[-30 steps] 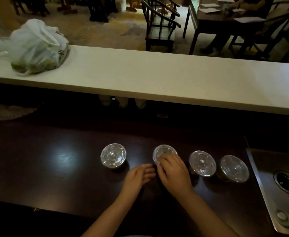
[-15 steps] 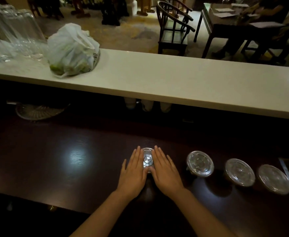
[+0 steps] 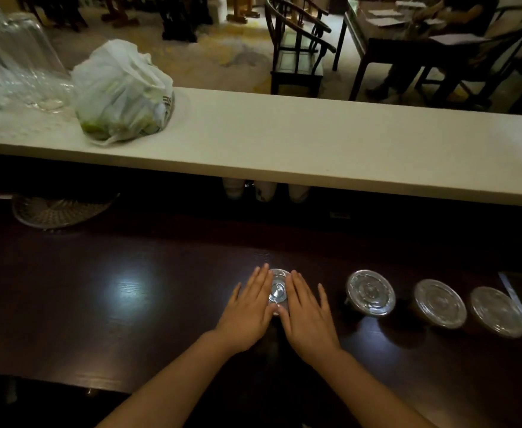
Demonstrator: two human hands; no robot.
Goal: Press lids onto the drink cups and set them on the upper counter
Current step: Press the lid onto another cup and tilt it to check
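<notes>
Inventory, head cam, as I read it from the remote seat:

1. Left hand [image 3: 247,310] – flat, fingers spread straight, palm down on the left half of the lid [image 3: 277,288]. Not curled round anything.
2. Right hand [image 3: 307,316] – same pose, flat on the right half of that lid. Thumbs nearly meet at the lid's 6 o'clock edge; a strip of clear plastic shows between the 2 hands.
3. Lid under hands – clear, round, w/ a raised centre disc. Cup beneath mostly hidden by the hands; can't tell if the lid is fully seated.
4. Dark wood surface [image 3: 129,319] – lower level, glossy, w/ a lamp glare at approx 9 o'clock from the hands.
5. Lidded cup A [image 3: 371,292] – at 3 o'clock from the hands, near but apart.
6. Lidded cup B [image 3: 440,303] – further along at 3 o'clock, just beside A.
7. Lidded cup C [image 3: 497,312] – last in the row, next to B, close to a metal edge at frame right.
8. Upper counter [image 3: 315,143] – pale slab at 12 o'clock, no drink cups on it.
9. White plastic bag [image 3: 123,91] – on the upper counter, at 10 o'clock, greenish contents.
10. Clear plastic packaging [image 3: 15,66] – far left of the counter, touching the bag; contents blurred.
11. Woven tray [image 3: 58,211] – under the counter overhang, at 10 o'clock.
12. Pale cups [image 3: 265,191] – 3 bases showing below the counter lip at 12 o'clock.
</notes>
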